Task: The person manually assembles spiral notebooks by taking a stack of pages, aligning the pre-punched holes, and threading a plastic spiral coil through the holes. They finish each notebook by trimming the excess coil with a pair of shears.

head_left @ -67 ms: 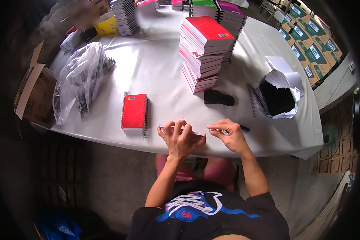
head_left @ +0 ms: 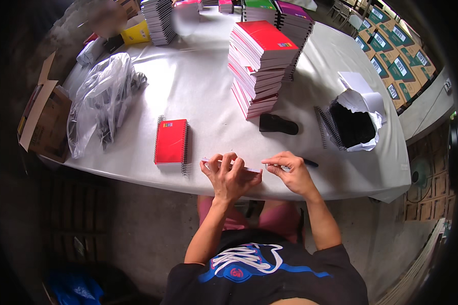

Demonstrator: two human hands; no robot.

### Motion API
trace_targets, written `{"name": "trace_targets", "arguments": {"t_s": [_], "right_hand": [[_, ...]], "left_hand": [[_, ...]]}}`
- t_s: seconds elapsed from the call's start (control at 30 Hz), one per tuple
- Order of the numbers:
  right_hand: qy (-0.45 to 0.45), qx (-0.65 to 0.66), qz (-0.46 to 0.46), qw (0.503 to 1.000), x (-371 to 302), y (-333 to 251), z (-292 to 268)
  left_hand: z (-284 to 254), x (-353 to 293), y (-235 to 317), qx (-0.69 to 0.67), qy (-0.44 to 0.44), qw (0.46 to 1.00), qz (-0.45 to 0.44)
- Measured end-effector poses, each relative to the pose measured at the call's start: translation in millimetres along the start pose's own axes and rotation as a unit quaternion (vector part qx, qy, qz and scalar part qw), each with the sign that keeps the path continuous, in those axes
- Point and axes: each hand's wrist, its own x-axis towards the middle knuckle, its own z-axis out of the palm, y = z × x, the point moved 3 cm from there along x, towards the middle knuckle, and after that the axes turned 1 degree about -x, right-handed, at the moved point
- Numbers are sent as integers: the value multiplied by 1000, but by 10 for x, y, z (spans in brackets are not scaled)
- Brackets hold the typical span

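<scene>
My left hand (head_left: 228,180) is closed over a thin notebook (head_left: 249,170) near the front edge of the table. Its pale page edge faces up, and most of its cover is hidden by my fingers. Just to the right, my right hand (head_left: 292,174) pinches a small slim tool, silvery at the fingertips; its kind is hard to make out. A dark rod-like end (head_left: 311,162) shows behind that hand. Left of my hands lies a red spiral notebook (head_left: 171,142), with black wire along its right side and loose coils at its left.
A tall stack of red notebooks (head_left: 259,66) stands ahead, with a black stapler-like object (head_left: 279,124) beside it. Black wire coils in torn white paper (head_left: 353,122) sit at right. At left are a clear plastic bag (head_left: 104,96) and an open carton (head_left: 48,119).
My right hand's fingertips have shifted very slightly left toward the notebook. Nothing else has visibly moved.
</scene>
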Motion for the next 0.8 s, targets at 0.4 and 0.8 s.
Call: {"name": "trace_targets", "arguments": {"t_s": [0.4, 0.8], "right_hand": [[-65, -47, -79, 994, 152, -58, 62], [-49, -43, -29, 997, 84, -200, -7]], "left_hand": [[-28, 115, 4, 15, -62, 998, -10], [11, 64, -47, -21, -74, 997, -6]]}}
